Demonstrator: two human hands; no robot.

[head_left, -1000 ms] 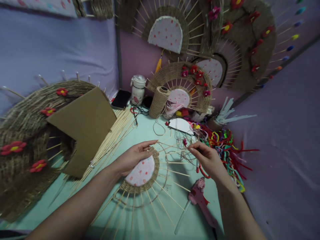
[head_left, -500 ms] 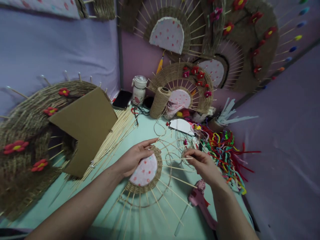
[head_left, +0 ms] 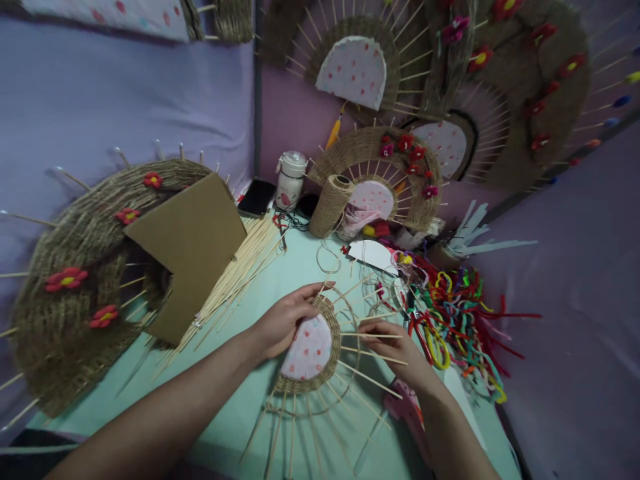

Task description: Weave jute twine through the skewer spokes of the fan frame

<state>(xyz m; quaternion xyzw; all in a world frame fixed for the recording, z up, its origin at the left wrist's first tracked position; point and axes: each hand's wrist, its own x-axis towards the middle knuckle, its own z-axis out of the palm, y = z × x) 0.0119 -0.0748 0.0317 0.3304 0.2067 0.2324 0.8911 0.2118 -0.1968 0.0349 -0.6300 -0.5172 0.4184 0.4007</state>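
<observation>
A small half-round fan piece (head_left: 309,348) has a white, red-spotted centre, a woven twine border and thin sticks spreading outward. My left hand (head_left: 286,325) grips its upper left edge, thumb over the front. Among the sticks on the right, my right hand (head_left: 400,350) has its fingers pinched together at a strand of twine (head_left: 357,319). The strand curves loosely round the sticks outside the woven border. Exactly how the right fingertips hold it is partly hidden. Under my right forearm lies a pink glue gun (head_left: 407,408).
Behind stands a twine roll (head_left: 331,207) beside a white bottle (head_left: 291,180) and a phone (head_left: 257,198). Loose sticks (head_left: 240,263) and cut cardboard (head_left: 193,243) lie left. Colourful pipe cleaners (head_left: 465,320) and red-handled pliers (head_left: 421,330) are right. Large woven fans (head_left: 75,227) line the walls.
My right hand has come closer to the fan piece, in among its sticks. My left hand keeps its hold. The whole view has shifted, so things appear further right.
</observation>
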